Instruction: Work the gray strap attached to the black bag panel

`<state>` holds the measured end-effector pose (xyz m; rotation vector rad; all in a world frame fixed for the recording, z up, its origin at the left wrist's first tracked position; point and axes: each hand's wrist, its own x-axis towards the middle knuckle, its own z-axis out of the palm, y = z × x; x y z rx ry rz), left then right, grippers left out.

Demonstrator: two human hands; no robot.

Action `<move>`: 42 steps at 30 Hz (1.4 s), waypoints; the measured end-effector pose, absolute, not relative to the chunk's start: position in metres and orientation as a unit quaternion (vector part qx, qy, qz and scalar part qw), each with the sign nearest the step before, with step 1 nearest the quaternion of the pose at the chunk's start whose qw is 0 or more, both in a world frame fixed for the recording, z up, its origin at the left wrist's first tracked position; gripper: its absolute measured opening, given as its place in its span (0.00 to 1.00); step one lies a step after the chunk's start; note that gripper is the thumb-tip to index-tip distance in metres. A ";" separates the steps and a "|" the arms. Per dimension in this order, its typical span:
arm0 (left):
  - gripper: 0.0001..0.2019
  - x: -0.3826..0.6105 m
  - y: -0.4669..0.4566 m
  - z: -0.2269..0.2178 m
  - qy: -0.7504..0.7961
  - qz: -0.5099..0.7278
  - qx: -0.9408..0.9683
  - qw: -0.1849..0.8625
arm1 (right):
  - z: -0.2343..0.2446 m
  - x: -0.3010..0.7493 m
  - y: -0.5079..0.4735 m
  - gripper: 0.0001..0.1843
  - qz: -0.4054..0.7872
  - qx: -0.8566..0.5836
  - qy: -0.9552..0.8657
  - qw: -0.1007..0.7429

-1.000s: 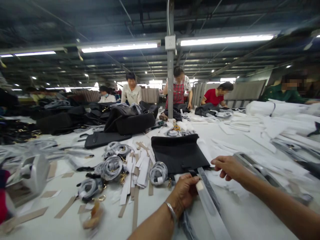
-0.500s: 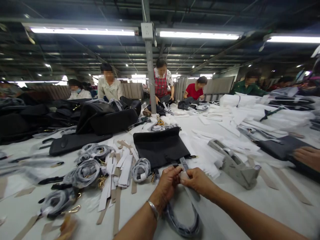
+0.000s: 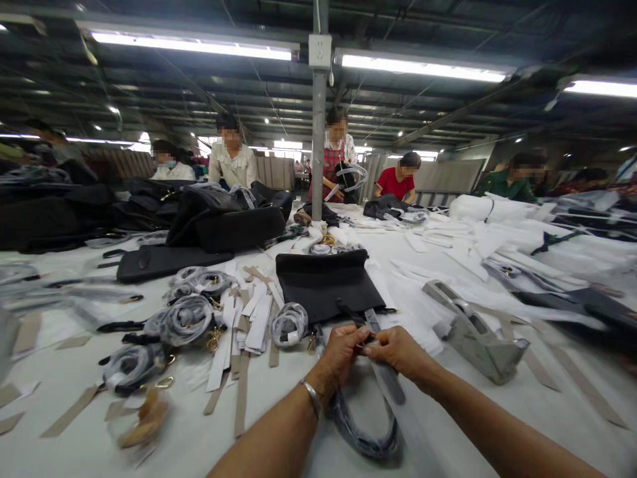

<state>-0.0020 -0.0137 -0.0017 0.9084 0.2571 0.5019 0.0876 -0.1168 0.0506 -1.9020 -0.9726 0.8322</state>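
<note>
A black bag (image 3: 326, 285) lies flat on the white table (image 3: 502, 405) in front of me, its dark handle strap (image 3: 365, 435) looping down toward me. My left hand (image 3: 341, 355) and my right hand (image 3: 398, 350) meet over the strap just below the bag. Both pinch the strap and a pale wrapping strip on it, fingers closed and touching. A metal bangle sits on my left wrist.
Wrapped strap bundles (image 3: 189, 318) and paper strips (image 3: 253, 325) lie to the left. A grey tape dispenser (image 3: 472, 332) stands to the right. Black bags (image 3: 223, 222) pile at the back left, white sheets (image 3: 497, 226) at the back right. Several people work behind a grey post (image 3: 317, 133).
My right hand came in from the right and joined my left hand on the strap. The view swung, bringing the tape dispenser and right side into sight.
</note>
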 end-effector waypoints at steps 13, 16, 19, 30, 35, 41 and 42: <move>0.15 -0.006 -0.006 0.001 0.135 0.265 0.415 0.860 | 0.052 0.083 -0.116 0.16 0.343 -0.739 -0.385 0.433; 0.14 -0.006 -0.005 0.000 0.141 0.256 0.419 0.860 | 0.049 0.082 -0.111 0.17 0.339 -0.742 -0.388 0.429; 0.15 -0.007 -0.002 -0.001 0.145 0.225 0.412 0.871 | 0.050 0.081 -0.109 0.20 0.345 -0.739 -0.394 0.424; 0.17 -0.003 0.002 -0.011 0.126 0.207 0.398 0.885 | 0.046 0.090 -0.132 0.22 0.428 -0.717 -0.346 0.427; 0.18 -0.003 -0.003 -0.006 0.116 0.205 0.415 0.879 | 0.047 0.086 -0.127 0.20 0.394 -0.724 -0.363 0.434; 0.18 -0.005 -0.013 -0.002 0.107 0.233 0.399 0.880 | 0.037 0.086 -0.125 0.18 0.399 -0.734 -0.351 0.423; 0.17 -0.004 -0.014 -0.001 0.102 0.241 0.389 0.883 | 0.033 0.089 -0.124 0.18 0.402 -0.735 -0.346 0.423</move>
